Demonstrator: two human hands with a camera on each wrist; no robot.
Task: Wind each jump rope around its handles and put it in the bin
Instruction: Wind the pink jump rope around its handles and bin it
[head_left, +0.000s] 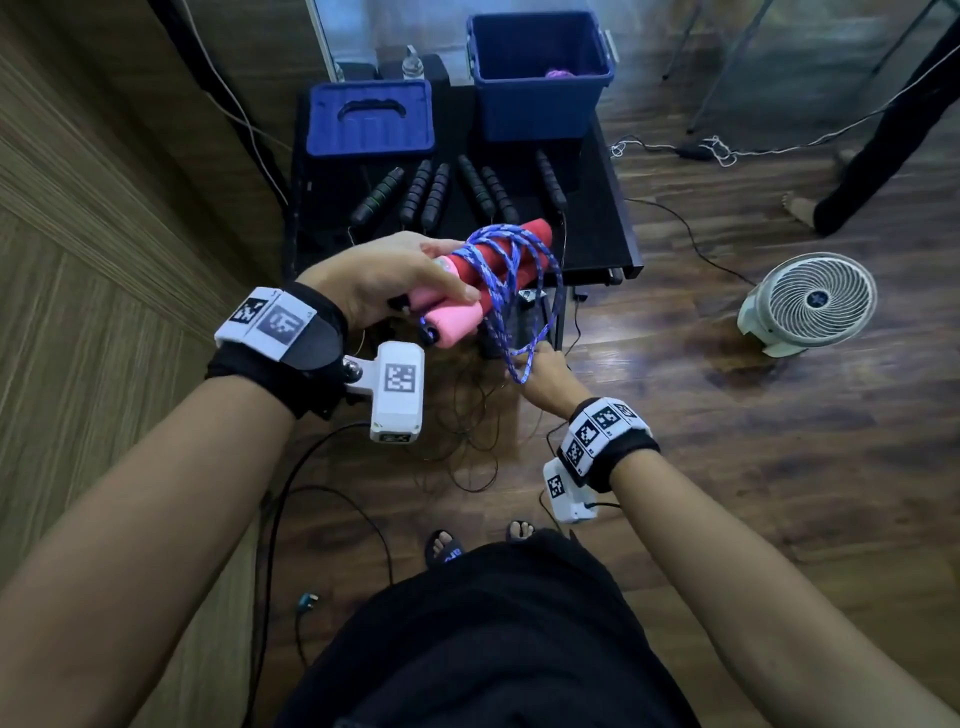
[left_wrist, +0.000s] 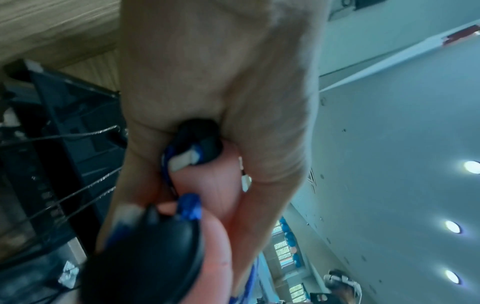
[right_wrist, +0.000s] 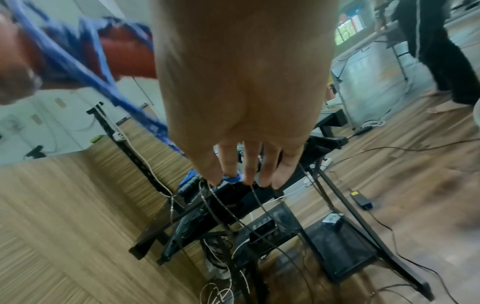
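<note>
Hard to read in both wrist views: motion blur smears the right wrist picture, and the left wrist picture is filled by the palm, so most detail comes from the head view. Left hand (head_left: 387, 275) clamped around the pale pink ends of two red-and-pink foam jump-rope handles (head_left: 483, 270), thumb on top and fingers curled underneath, the fingertips themselves hidden behind the foam. Black end caps (left_wrist: 200, 144) poke out at the heel of that palm, one cap looming large and out of focus at the bottom of the left wrist view. Beyond the left fingers, blue-and-white braided rope (head_left: 519, 291) wrapped in several loose, uneven turns around the red part of the handles, with slack loops hanging below. Right hand (head_left: 545, 376) lower and nearer the body, taking the bottom of a hanging loop; fingers point downward close together in the right wrist view, a bit of blue rope showing at the index fingertip, but cannot tell whether the loop is pinched or merely hooked. Past the fingers of both hands, a black table (head_left: 613, 228) with six black ribbed jump-rope handles (head_left: 436, 195) lying in a row, their thin dark cords trailing off the near edge. Farther still, a deep blue plastic bin (head_left: 540, 78) holding something purple, only partly visible over the rim, and its blue lid (head_left: 370, 118) beside it. White floor fan (head_left: 813, 304) off to the right on the wooden floor.
</note>
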